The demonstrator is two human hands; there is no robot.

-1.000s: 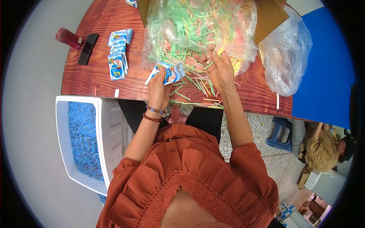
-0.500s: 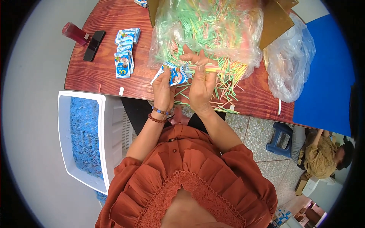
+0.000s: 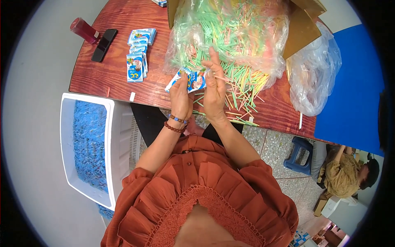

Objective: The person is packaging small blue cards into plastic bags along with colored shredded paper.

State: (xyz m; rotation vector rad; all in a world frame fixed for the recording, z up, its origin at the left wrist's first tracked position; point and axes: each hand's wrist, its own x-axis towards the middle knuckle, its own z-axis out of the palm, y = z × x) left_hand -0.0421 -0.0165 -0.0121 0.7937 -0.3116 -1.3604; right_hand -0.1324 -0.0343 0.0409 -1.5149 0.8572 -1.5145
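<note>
My left hand (image 3: pixel 180 96), a beaded bracelet at its wrist, pinches a small blue-and-white packet (image 3: pixel 196 81) above the table's near edge. At the packet's right end, my right hand (image 3: pixel 214 96) closes thumb against fingers, with its index finger stretched away. Between them a short bit of pale pink thin stick (image 3: pixel 219 78) shows; how many sticks are in the grip or inside the packet is hidden. Just beyond, a clear plastic bag (image 3: pixel 263 53) spills loose green, pink and yellow thin sticks (image 3: pixel 242 88) onto the wood.
Left on the table (image 3: pixel 111 78) lie a stack of similar packets (image 3: pixel 135 66), a black phone (image 3: pixel 104 45) and a red bottle (image 3: pixel 84 31). A white tub (image 3: pixel 111 144) of blue packets stands below. Rightward are a cardboard flap (image 3: pixel 302 35), a crumpled bag (image 3: pixel 314 78), a stool (image 3: pixel 298 156) and another person (image 3: pixel 343 175).
The bundle of sticks that stuck out from my right hand is mostly out of sight now, at the packet's end. My right hand has shifted slightly left, closer to the packet.
</note>
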